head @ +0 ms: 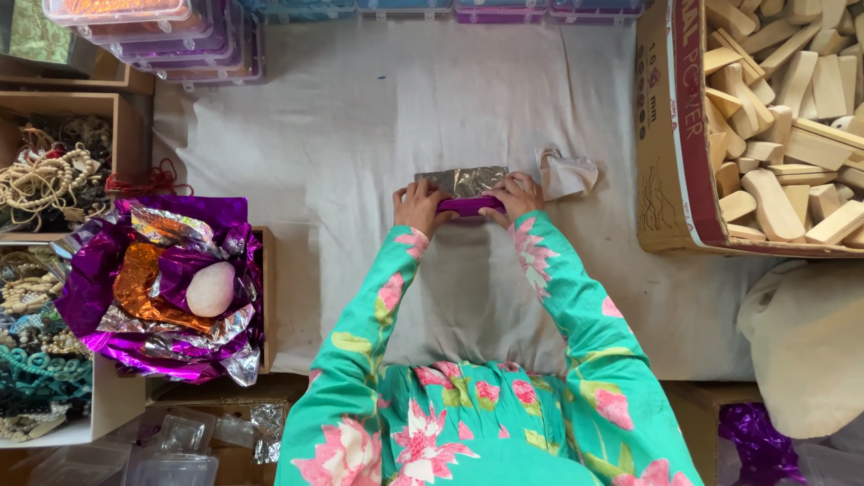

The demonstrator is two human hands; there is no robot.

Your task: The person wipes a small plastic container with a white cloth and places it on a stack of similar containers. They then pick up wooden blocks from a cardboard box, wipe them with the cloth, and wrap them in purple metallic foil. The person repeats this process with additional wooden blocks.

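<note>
Head view, looking straight down at a white cloth (360, 117) spread flat over the work surface; what lies under the cloth cannot be told.

Left hand (417, 205) and right hand (513, 194) both clamped on the ends of a purple block (469, 205), a small oblong thing wrapped in shiny purple foil. Fingers of each hand curl over its top edge, thumbs toward the body. Block sits near the middle of the cloth, slightly toward the far edge, lengthwise left to right.

Touching the block on its far side: a flat sheet of silver foil (463, 180), crinkled, lying on the cloth, partly under the fingertips.

Just beside the right hand, to its right: a crumpled white rag (567, 173), loose on the cloth, not held.

Sleeves are green with a pink flower print, both arms stretched forward.

Right edge of the cloth: a large cardboard box (670, 180) full of pale wooden blocks (783, 99), plain and uncovered, piled anyhow.

Left edge, near corner: a heap of foil sheets (153, 297), purple, silver and orange, in a low box, with a pale egg-shaped lump (211, 290) resting on top.

Further left: open boxes of beads (45, 175), cream and teal strings.

Far left corner: stacked clear plastic cases (171, 36) with purple trim; more of them run along the far edge.
</note>
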